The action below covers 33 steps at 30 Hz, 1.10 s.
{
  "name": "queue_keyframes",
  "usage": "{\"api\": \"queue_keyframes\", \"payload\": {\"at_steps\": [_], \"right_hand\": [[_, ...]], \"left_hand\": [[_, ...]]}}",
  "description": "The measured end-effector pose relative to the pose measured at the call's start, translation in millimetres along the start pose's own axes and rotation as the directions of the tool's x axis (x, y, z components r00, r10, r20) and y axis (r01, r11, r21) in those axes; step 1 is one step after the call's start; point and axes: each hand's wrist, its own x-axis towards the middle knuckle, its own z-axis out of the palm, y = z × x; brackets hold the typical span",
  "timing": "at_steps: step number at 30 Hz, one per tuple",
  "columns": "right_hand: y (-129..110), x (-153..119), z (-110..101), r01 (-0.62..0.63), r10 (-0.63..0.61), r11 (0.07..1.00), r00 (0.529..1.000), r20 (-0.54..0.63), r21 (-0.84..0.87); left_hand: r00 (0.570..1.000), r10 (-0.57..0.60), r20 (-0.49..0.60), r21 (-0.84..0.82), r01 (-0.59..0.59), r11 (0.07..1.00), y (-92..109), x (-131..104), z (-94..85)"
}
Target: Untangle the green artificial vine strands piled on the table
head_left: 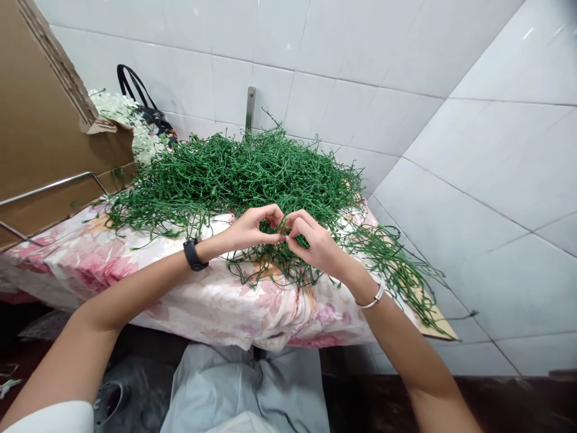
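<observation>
Both hands meet fingertip to fingertip just in front of a big heap of thin green artificial stems [252, 171]. My left hand [256, 228], a dark band on its wrist, is closed in a pinch with thumb and fingers curved into a ring. Facing it, my right hand [313, 240] pinches too; a silver bangle circles that wrist. A short piece of green stem [283, 225] shows between the fingertips, partly hidden by them. Loose stems [252, 267] lie on the cloth directly below the hands.
A floral cloth [171, 300] covers the table. At the right edge, a smaller bunch of stems [406, 273] rests on a board. White artificial flowers [146, 138], a dark bag [155, 117] and a large cardboard box [49, 114] stand at left. Tiled walls close off the back and right.
</observation>
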Motion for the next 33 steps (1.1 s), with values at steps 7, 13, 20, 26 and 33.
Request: {"api": "queue_keyframes", "payload": {"at_steps": [7,13,20,26,33], "right_hand": [[1.8,-0.1,3.8,0.085,-0.103,0.985,0.988,-0.113,-0.148],[2.9,-5.6,3.9,0.269,-0.347,0.871,0.929,-0.128,-0.411],[6.4,-6.0,6.1,0.205,-0.354,0.792,0.922,-0.158,-0.575],[-1.0,-4.2,7.0,-0.032,-0.036,0.932,0.983,-0.181,-0.361],[0.2,-2.1,8.3,-0.396,0.423,0.878,0.905,-0.048,0.268]], "left_hand": [[0.994,-0.103,-0.027,-0.044,0.102,0.994,3.0,2.2,1.0],[0.984,-0.173,0.041,-0.106,0.176,0.979,6.8,3.0,-0.2],[0.990,-0.139,-0.014,-0.169,0.134,0.976,-3.2,3.5,1.7],[0.989,-0.017,-0.146,0.140,0.037,0.989,2.3,0.8,3.1],[0.967,0.233,-0.102,0.409,-0.173,0.896,4.6,-3.9,5.8]]}}
